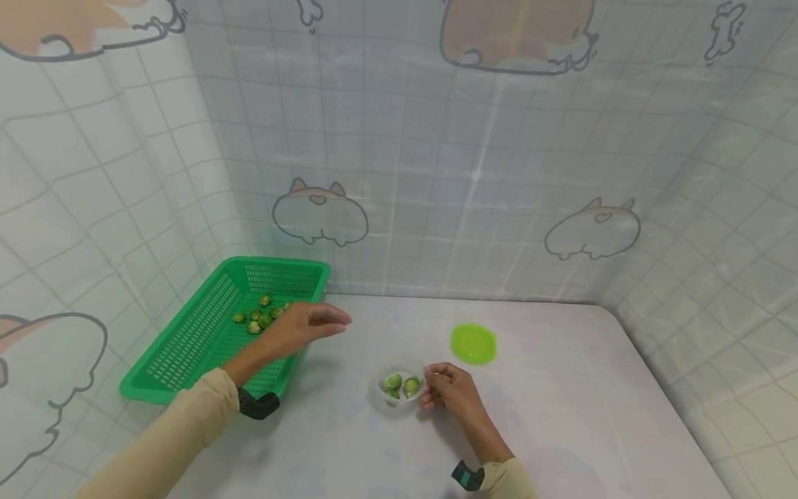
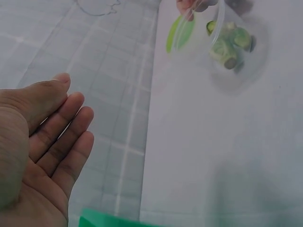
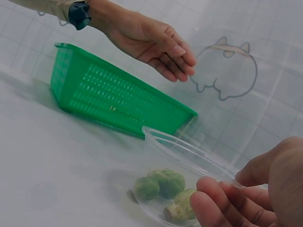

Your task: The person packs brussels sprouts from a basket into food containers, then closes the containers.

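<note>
My right hand pinches the rim of a small clear plastic bowl, thumb on top and fingers below in the right wrist view. The bowl rests on the table with several Brussels sprouts inside. My left hand hovers over the right edge of a green plastic basket, its fingers nearly straight and together. Nothing shows in the left palm in the left wrist view. More Brussels sprouts lie in the basket, partly hidden behind the left forearm.
A bright green lid lies flat on the white table, behind and right of the bowl. Tiled-pattern curtains with cartoon dogs enclose the back and both sides. The basket stands at the left against the curtain.
</note>
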Available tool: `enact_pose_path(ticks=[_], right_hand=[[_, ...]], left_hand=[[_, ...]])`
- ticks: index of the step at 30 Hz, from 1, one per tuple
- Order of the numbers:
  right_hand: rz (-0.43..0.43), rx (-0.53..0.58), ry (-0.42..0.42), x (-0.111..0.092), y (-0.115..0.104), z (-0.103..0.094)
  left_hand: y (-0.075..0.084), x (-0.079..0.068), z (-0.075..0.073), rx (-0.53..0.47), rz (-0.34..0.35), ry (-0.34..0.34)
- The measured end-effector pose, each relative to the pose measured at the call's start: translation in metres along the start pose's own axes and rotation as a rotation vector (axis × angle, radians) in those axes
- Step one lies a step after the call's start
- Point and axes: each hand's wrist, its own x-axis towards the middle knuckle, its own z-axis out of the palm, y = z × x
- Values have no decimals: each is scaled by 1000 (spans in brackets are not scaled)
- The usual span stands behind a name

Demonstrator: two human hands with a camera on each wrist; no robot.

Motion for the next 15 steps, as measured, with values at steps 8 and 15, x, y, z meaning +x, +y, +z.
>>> enact_pose_path(ticks=[8, 15], right_hand=[[-12, 11, 2, -2, -2, 1], [-13, 0, 1, -2, -2, 1]], left_hand=[[-6, -7, -20, 12, -38, 50], [-19, -13, -40, 53, -20, 102]])
